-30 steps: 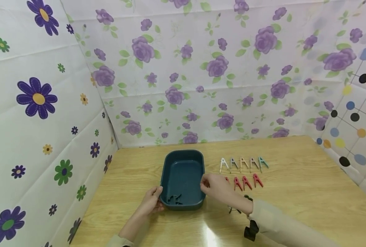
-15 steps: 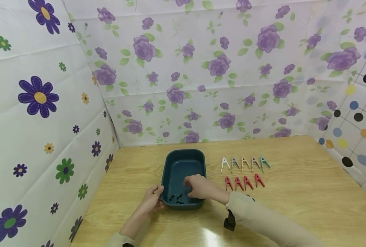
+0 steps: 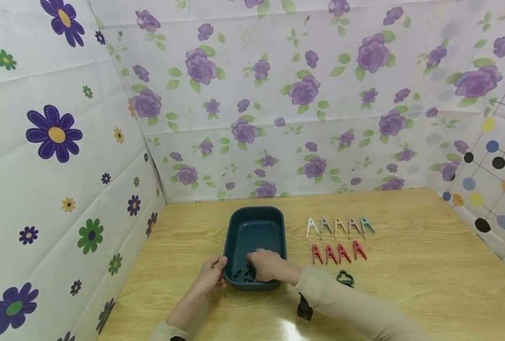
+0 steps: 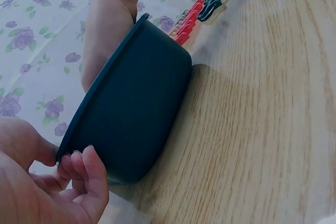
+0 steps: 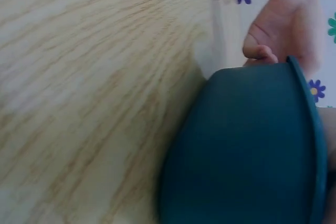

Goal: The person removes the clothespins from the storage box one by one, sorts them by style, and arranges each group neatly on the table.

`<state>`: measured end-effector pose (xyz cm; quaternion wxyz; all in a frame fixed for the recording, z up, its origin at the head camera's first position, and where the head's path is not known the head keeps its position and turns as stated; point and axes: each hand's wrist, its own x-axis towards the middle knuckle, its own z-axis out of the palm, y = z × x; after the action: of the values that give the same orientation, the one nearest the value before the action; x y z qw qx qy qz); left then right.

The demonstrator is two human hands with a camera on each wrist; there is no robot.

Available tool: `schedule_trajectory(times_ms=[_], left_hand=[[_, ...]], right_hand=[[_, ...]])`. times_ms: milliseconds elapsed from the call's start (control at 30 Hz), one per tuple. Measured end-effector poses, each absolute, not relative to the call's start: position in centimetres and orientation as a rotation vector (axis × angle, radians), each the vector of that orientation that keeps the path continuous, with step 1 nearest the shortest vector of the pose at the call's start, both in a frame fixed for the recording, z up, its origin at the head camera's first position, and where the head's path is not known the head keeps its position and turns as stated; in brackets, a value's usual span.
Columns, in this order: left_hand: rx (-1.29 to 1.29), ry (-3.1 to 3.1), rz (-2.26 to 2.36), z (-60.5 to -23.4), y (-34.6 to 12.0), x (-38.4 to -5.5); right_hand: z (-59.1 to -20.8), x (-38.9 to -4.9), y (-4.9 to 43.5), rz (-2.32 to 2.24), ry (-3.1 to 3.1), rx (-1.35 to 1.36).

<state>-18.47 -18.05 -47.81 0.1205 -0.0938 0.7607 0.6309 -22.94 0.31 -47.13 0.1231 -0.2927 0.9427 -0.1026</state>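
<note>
A dark teal plastic basin stands on the table, its long side running away from me. My left hand grips its near left rim, thumb on the edge and fingers curled against the outer wall, as the left wrist view shows. My right hand reaches down inside the basin near its front. Its fingertips are beside some dark green curvy pieces on the basin floor; whether they pinch one is hidden. In the right wrist view the basin's wall covers the right fingers.
Right of the basin, clothespins lie in rows: a back row with a white clothespin and a teal clothespin, and a front row of red clothespins. Nearer lies a dark green cloud-shaped piece. Patterned cloth walls enclose the table.
My right hand has moved left over the basin's right rim and down to the dark green pieces inside. The left hand keeps its hold on the rim.
</note>
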Motion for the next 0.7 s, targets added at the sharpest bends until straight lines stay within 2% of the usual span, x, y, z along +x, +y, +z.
schedule_trajectory(times_ms=[700], left_hand=[[-0.294,2.217,1.862,-48.7,-18.0,-18.7]], right_hand=[[-47.9,-24.1,2.2,-0.359,2.996,-0.940]])
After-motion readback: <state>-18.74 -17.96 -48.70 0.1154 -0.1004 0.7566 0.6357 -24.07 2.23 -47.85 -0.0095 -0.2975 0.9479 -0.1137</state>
